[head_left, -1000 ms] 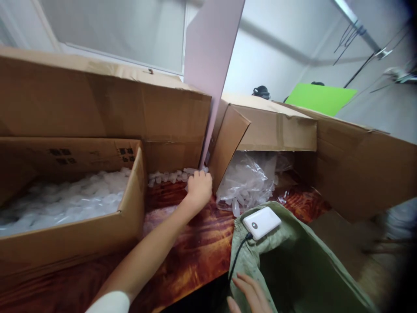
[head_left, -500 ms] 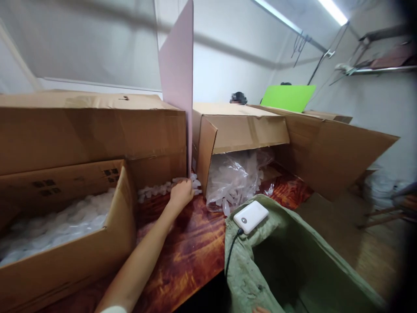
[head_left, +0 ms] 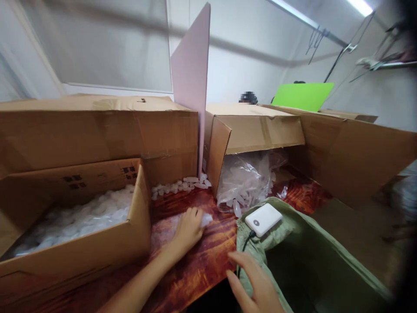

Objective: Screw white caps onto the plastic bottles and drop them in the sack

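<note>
My left hand (head_left: 190,226) is low over the table, its fingers curled onto a clear plastic bag (head_left: 163,228) that lies flat on the wood. Part of the plastic sticks out past the fingertips; the grip itself is partly hidden. At the lower edge, my right hand (head_left: 256,282) has its thumb and fingers apart with nothing between them, beside the green sack (head_left: 257,256). Small translucent plastic pieces (head_left: 177,187) are strewn along the foot of the rear carton.
An open carton (head_left: 97,243) full of translucent pieces stands left. A sideways carton (head_left: 265,132) holds a filled clear bag (head_left: 244,178). A white power bank (head_left: 263,219) with a black cable sits on the sack's rim. A pink board (head_left: 192,74) stands upright between cartons. Someone's head shows behind.
My left hand has come back from the loose pieces by the pink board to the plastic on the table. My right hand has risen into view. The view has shifted slightly.
</note>
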Demonstrator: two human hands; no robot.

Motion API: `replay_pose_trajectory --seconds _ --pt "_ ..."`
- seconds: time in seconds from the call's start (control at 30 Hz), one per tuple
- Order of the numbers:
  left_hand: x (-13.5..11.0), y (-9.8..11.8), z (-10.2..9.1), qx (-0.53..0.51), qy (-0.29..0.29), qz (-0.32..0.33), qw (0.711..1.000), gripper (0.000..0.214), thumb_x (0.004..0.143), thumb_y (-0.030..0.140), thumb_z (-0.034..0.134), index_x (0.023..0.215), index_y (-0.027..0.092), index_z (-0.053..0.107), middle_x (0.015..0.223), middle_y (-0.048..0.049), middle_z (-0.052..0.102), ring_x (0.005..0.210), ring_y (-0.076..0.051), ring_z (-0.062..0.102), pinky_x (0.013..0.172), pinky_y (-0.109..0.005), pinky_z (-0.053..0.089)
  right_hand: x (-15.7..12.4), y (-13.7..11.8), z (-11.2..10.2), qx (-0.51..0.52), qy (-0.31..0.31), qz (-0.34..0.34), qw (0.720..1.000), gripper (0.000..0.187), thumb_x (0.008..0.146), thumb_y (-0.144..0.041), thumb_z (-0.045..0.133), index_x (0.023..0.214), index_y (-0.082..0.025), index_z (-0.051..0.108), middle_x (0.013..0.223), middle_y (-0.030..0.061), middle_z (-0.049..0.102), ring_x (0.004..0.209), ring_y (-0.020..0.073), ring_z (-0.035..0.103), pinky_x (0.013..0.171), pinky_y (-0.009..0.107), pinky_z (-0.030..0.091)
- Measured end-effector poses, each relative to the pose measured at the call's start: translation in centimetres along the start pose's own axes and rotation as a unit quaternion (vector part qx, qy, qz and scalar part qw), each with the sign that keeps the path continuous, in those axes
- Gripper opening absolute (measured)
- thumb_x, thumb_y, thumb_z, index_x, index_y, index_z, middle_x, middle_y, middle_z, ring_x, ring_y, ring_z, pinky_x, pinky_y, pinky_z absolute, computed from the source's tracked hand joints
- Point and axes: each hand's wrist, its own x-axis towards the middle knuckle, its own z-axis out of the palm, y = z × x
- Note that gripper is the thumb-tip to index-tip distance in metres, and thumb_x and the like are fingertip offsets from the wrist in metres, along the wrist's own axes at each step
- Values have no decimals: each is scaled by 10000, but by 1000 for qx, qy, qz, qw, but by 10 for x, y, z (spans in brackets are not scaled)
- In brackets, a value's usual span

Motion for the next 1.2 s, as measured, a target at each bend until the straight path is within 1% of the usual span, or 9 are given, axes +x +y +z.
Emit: replay_pose_trajectory --seconds 0.13,0.3,0.43,0.6,0.73,0.83,1.0,1.1,1.2 --pt "-39 -1 6 -37 2 11 999 270 819 148 546 1088 164 567 1121 -98 569 1031 -260 505 890 -369 437 102 -6 36 29 -56 -1 998 194 947 -226 494 1111 -187 592 1057 66 667 990 175 637 871 283 533" --pt "-35 -5 12 -71 22 4 997 473 742 85 529 1211 148 529 1194 -115 543 1074 -275 487 914 -393 445 199 6 119 -36 -79 2 996 312 923 -206 581 1227 -146 544 1187 92 606 1091 218 588 944 400 495" --pt "-33 -5 13 -84 37 6 996 380 719 71 523 1085 154 580 1134 -107 559 1033 -288 497 886 -419 469 233 22 163 -98 -91 13 991 269 933 -286 602 1165 -151 587 1190 88 589 1078 234 581 927 464 491" --pt "-35 -3 12 -78 50 39 995 301 780 82 509 1061 160 584 1116 -100 566 1008 -285 508 871 -427 485 249 34 175 -78 -108 -11 991 202 929 -295 608 1064 -145 624 1146 72 607 1084 229 575 948 468 472" --pt "-34 -3 14 -74 54 72 993 251 850 103 476 1069 165 583 1122 -96 565 1042 -278 494 912 -430 466 229 35 150 -6 -74 6 997 186 936 -235 580 1096 -143 595 1166 75 593 1072 214 577 940 434 479" --pt "-34 -5 13 -80 53 97 991 264 837 115 521 1090 162 581 1119 -95 572 1045 -277 494 918 -428 464 182 38 109 48 -54 33 997 185 929 -175 527 1107 -161 578 1116 64 624 1035 184 594 929 357 485" --pt "-33 -7 9 -79 66 86 991 386 809 96 549 1193 135 543 1139 -129 566 1042 -300 497 898 -452 469 83 38 36 100 -32 111 988 166 951 -278 506 1059 -187 593 1026 66 655 922 182 626 791 302 517" --pt "-37 -2 6 -62 77 101 990 442 840 120 544 1278 118 488 1226 -168 528 1130 -333 465 948 -493 439 42 29 9 132 -16 142 981 132 956 -297 523 961 -205 618 972 42 652 903 165 622 780 272 505" --pt "-44 15 4 -75 93 170 978 413 870 128 511 1282 131 472 1133 -145 581 1060 -305 522 905 -463 462 14 15 -10 173 0 157 972 98 942 -274 558 931 -227 643 990 22 644 942 147 610 853 263 482"
